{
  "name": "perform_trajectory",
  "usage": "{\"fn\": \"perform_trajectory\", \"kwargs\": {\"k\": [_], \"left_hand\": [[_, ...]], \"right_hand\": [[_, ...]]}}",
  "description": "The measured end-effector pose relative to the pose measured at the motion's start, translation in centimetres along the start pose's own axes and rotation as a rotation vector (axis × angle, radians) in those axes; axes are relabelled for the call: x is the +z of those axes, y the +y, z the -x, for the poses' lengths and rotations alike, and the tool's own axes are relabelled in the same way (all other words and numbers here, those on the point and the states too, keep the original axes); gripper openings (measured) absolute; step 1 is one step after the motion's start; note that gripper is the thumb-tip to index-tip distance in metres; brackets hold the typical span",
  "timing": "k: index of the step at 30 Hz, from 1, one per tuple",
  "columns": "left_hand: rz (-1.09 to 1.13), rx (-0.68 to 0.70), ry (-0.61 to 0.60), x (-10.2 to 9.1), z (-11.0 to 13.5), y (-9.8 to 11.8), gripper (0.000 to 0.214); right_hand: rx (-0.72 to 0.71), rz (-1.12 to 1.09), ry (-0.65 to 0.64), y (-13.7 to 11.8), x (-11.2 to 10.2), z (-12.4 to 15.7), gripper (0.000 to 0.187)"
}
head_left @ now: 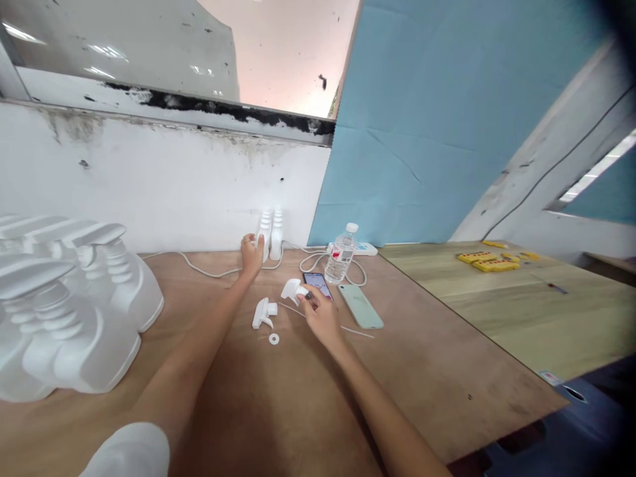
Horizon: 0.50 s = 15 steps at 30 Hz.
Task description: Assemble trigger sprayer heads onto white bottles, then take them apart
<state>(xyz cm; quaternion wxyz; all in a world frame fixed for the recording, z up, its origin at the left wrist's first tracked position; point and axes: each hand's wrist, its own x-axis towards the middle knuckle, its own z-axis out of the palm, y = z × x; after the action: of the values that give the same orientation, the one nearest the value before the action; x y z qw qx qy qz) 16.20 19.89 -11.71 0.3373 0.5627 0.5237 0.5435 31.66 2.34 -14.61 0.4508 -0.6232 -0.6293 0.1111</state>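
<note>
My left hand [252,255] reaches far across the brown table [298,397] and its fingers close around one of two white ribbed bottles [271,233] standing against the white wall. My right hand [320,315] is closed on a white spray-trigger head [292,290] near the table's middle. A second white trigger head [262,313] lies just left of it, with a small white ring [273,339] in front. A thin white tube [355,330] lies on the table beside my right hand.
Several large white ribbed bottles [64,305] crowd the left edge. A clear water bottle [340,255], a dark phone [318,283], a mint-green phone [360,306], a white cable [209,270] and a power strip [365,249] lie behind. Yellow pieces [489,262] sit on the adjoining lighter table.
</note>
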Motion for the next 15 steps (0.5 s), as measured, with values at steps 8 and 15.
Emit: {"fn": "perform_trajectory", "kwargs": {"k": [8, 15], "left_hand": [[0.405, 0.042, -0.556, -5.7, 13.3, -2.8, 0.046], [0.756, -0.212, -0.402, -8.5, 13.1, -5.1, 0.037]], "right_hand": [[-0.006, -0.160, -0.082, -1.4, 2.5, 1.4, 0.041], [0.000, -0.187, -0.217, -2.3, 4.2, 2.5, 0.052]]}}
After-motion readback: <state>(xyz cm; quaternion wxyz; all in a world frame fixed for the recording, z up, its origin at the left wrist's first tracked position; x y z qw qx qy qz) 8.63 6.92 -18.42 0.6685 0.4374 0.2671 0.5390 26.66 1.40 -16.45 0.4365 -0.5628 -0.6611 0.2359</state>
